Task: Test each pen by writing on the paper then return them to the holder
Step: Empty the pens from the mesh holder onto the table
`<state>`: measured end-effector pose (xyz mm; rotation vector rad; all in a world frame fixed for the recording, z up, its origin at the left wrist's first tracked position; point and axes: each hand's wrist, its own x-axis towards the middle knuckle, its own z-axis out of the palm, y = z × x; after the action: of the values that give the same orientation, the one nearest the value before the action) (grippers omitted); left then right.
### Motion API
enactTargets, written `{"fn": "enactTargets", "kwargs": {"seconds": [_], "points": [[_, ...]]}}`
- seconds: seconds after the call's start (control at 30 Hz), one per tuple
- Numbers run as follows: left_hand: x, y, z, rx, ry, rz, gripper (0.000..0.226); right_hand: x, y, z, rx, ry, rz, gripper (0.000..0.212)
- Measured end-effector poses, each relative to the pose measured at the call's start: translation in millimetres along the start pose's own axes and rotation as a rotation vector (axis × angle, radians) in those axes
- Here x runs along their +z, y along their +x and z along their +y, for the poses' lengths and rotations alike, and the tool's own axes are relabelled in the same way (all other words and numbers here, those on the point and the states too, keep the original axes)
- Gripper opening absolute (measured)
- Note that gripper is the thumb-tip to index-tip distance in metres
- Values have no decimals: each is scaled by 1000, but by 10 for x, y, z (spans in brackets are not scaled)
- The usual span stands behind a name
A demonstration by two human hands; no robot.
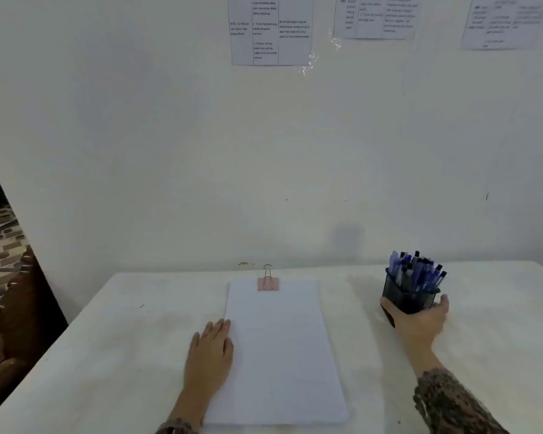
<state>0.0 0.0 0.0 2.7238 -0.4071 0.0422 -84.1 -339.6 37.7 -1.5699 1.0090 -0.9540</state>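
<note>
Head view: the right hand (420, 321) wraps the base of the black mesh pen holder (409, 296), crammed with blue click pens (416, 270), right of the clipped white paper stack (282, 349). Left hand (209, 352) lies flat, holding nothing, at the paper's edge. Dragging the top-heavy holder could tip it, spilling pens.
</note>
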Motion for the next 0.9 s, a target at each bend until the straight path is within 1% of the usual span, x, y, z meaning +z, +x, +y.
{"fn": "enactTargets", "kwargs": {"seconds": [0.07, 0.17, 0.27, 0.33, 0.43, 0.5, 0.57, 0.67, 0.77, 0.9], "points": [[6, 20, -13, -10, -25, 27, 47, -26, 39, -44, -35, 41, -55, 99], [22, 31, -13, -18, -39, 29, 46, -48, 104, -63, -50, 12, -108, 85], [41, 38, -24, -15, -39, 40, 46, -93, 138, -114, -183, -54, -244, 82], [49, 42, -26, -19, -42, 44, 46, -111, 252, -165, -297, -187, -320, 86], [43, 34, -4, -31, -53, 49, 47, -96, 421, -295, -401, -483, -466, 93], [40, 26, -2, -34, -54, 51, 46, -82, 520, -351, -446, -654, -549, 104], [34, 25, -1, -38, -65, 50, 46, -55, 634, -347, -441, -758, -613, 108], [36, 33, -3, -32, -71, 56, 46, -15, 712, -399, -489, -914, -707, 105], [41, 32, -5, -33, -66, 54, 46, 26, 698, -497, -519, -1056, -770, 90], [51, 23, -13, -39, -86, 64, 54, 107, 679, -579, -546, -1073, -801, 92]]}}
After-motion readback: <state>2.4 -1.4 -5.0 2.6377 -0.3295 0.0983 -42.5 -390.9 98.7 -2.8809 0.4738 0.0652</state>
